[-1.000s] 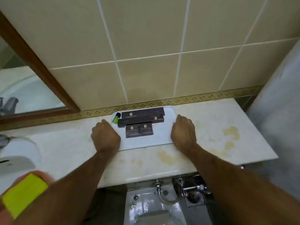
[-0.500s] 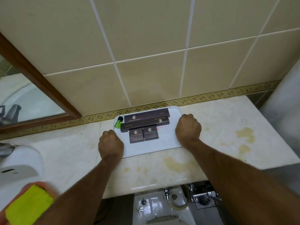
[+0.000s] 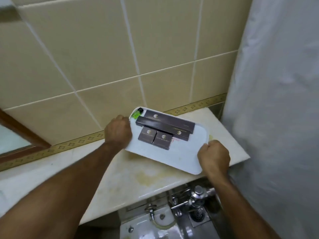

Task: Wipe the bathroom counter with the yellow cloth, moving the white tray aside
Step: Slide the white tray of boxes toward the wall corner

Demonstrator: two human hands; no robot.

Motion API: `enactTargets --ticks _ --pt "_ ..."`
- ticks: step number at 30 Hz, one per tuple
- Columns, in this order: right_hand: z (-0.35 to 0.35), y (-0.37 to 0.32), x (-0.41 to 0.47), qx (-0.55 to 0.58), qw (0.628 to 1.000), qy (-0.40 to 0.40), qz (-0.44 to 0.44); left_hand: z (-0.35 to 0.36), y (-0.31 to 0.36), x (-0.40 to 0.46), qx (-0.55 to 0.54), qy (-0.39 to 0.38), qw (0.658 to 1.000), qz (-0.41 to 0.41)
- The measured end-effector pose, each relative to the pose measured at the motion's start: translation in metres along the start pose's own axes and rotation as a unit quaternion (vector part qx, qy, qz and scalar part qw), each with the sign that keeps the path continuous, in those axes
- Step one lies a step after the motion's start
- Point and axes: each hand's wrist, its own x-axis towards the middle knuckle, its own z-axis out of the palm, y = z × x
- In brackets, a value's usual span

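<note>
Both fists closed on the tray's short ends: left hand [image 3: 118, 131] at far-left edge, right hand [image 3: 213, 156] at near-right corner. Tray [image 3: 185, 156] between them, skewed over the counter [image 3: 120, 176], probably two-handed so the boxes [image 3: 156, 138] stay put. Cloth out of view.

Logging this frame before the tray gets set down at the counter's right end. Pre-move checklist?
1. Both hands on white tray: left hand grips the far-left edge, right hand the near-right corner. Ok.
2. Load stable: four dark boxes and small green bottle lie on the tray. Ok.
3. Tray level: cannot tell; it sits skewed to the counter.
4. Overhang: near-right corner at the front edge. Not ok.
5. Clearance to curtain on the right: tight. Cannot tell.
6. Yellow cloth at hand: not in view. Cannot tell.
</note>
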Motion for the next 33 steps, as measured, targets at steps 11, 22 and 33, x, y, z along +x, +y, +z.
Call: enactTargets --ticks 11,22,33 --pt "-0.031 0.108 0.034 0.165 0.959 0.062 0.220 0.072 0.228 0.085 0.068 -0.034 0.983 0.169" --pt "0.001 0.119 0.047 0.200 0.949 0.051 0.239 0.109 0.246 0.100 0.168 -0.106 0.943 0.267" --pt "-0.026 0.106 0.059 0.310 0.880 -0.033 0.358 0.064 0.218 0.068 0.095 -0.033 0.969 0.225"
